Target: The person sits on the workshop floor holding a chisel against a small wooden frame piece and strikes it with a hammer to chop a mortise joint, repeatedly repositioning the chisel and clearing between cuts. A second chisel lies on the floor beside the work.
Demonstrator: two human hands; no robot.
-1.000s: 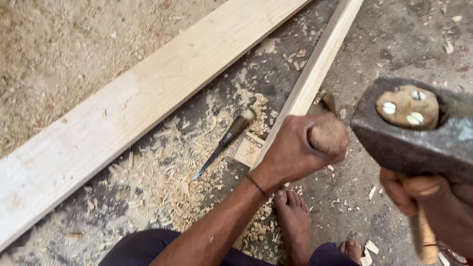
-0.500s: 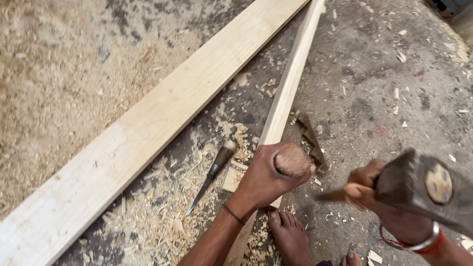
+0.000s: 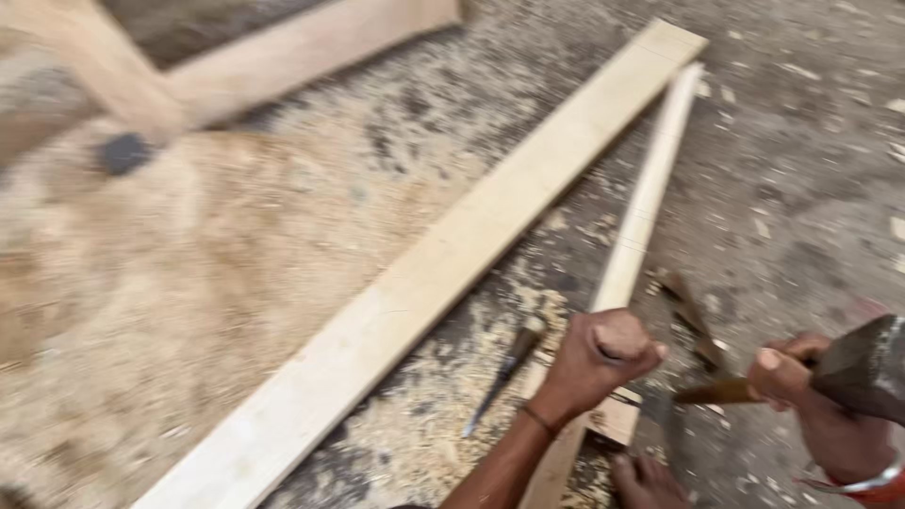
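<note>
Here the left hand [image 3: 603, 363] is clenched around the rounded wooden handle of a chisel [image 3: 617, 335], its fist set over the narrow pale wooden strip [image 3: 633, 240] that runs from near to far across the floor. To the right, the right hand [image 3: 801, 386] grasps the brown handle of a heavy dark metal hammer [image 3: 863, 368], fingers curled tight. Left of the fist, a second dark chisel [image 3: 500, 377] lies among pale wood shavings [image 3: 415, 415]. A wide pale plank [image 3: 452, 264] lies just left of the strip. A bare foot [image 3: 650, 481] rests near the strip.
</note>
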